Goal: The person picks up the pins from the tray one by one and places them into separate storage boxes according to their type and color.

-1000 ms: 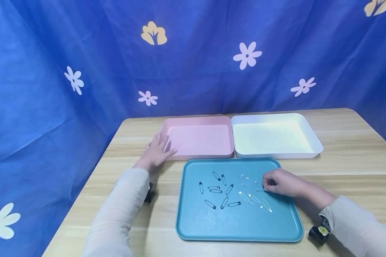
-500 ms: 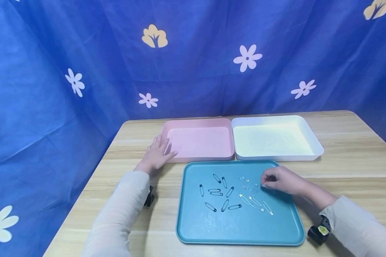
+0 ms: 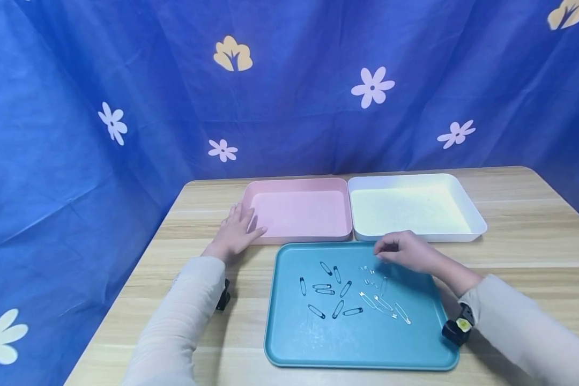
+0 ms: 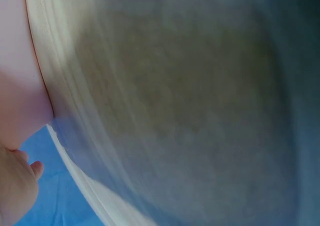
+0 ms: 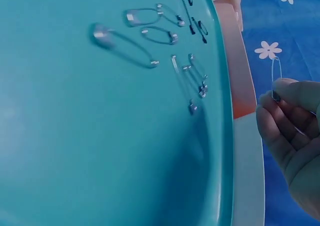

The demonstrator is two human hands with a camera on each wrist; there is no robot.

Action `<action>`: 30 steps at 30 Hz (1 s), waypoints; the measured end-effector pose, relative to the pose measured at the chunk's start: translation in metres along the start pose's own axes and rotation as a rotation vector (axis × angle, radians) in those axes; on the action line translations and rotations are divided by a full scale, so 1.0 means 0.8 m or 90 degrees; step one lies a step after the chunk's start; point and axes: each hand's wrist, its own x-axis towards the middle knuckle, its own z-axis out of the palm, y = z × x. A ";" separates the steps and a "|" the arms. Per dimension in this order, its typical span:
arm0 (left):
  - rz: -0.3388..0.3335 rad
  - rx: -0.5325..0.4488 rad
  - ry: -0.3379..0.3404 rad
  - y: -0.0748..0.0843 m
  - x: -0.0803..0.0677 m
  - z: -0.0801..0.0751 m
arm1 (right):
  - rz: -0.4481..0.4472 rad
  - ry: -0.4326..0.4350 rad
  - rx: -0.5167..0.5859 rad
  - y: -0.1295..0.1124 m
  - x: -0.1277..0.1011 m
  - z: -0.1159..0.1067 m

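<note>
Between thumb and fingertips, my right hand pinches a silver safety pin, plain in the right wrist view but too small to make out in the head view. That hand hovers over the far right part of a teal tray, by the near wall of a white tray. Several black safety pins lie left and centre on the teal tray, with silver safety pins and some tiny shiny pieces to their right. Fingers spread, my left hand rests at the pink tray's left side.
Pink and white trays stand side by side behind the teal tray on a wooden table. A blue flowered curtain hangs behind the table. The left wrist view is mostly blurred.
My right hand has lifted from the silver pins and moved up and left toward the white tray, carrying a safety pin. My left hand has stayed in place.
</note>
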 end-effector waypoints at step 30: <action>-0.004 0.020 0.002 0.000 -0.003 0.001 | 0.075 0.077 0.135 -0.022 0.087 0.019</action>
